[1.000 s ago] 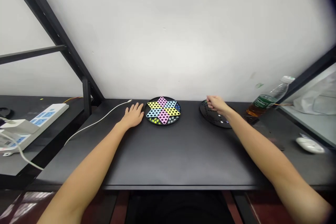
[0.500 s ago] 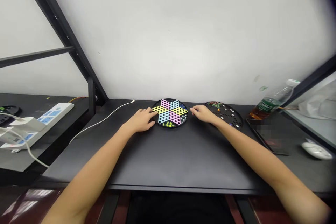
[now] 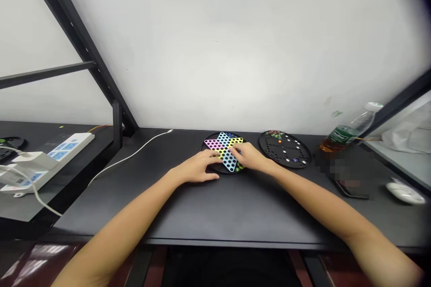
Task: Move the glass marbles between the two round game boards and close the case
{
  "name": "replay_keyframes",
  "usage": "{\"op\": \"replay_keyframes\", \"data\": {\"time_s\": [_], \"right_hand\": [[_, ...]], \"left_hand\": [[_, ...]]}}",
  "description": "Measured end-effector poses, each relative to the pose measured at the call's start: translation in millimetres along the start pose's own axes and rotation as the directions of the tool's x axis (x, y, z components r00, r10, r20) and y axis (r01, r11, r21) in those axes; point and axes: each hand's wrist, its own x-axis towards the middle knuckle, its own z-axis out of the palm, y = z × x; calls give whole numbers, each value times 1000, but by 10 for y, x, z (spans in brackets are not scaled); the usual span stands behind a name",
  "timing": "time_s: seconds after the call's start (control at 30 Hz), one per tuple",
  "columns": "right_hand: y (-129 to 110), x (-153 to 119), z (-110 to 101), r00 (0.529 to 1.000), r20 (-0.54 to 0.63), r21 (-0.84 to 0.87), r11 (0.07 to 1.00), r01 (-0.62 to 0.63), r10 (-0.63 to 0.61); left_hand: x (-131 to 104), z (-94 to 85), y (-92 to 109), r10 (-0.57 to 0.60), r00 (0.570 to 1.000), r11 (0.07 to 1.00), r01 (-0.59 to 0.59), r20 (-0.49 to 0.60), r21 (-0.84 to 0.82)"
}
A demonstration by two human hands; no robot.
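Observation:
A star-shaped Chinese checkers board in pink, blue and yellow, dotted with holes, lies in a round black tray. Bright green pieces show in the tray by my right hand. My left hand rests at the left side of the board, fingers and thumb apart, fingertips on its edge. Over the board's right part is my right hand, fingers curled and pinched together at the surface. What the pinch holds, if anything, is too small to make out.
A second black tray with holes and scattered pieces lies to the right. Beyond it are a drink bottle, a dark phone-like slab and a white mouse. On the left are a white cable and a power strip.
The board has shifted right and nearer to me, and turned. My left hand moved right with it. My right hand came left from beside the tray onto the board.

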Motion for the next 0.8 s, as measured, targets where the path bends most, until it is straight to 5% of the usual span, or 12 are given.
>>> {"op": "replay_keyframes", "data": {"time_s": [0.27, 0.57, 0.8], "right_hand": [[-288, 15, 81, 970, 219, -195, 969, 153, -109], [-457, 77, 139, 919, 341, -266, 917, 296, -197], [-423, -26, 54, 908, 382, -321, 898, 303, -170]], "left_hand": [[-65, -17, -281, -184, 983, 979, 180, 31, 95], [80, 62, 3, -120, 993, 970, 118, -6, 212], [39, 44, 1, -110, 993, 971, 100, 34, 215]]}}
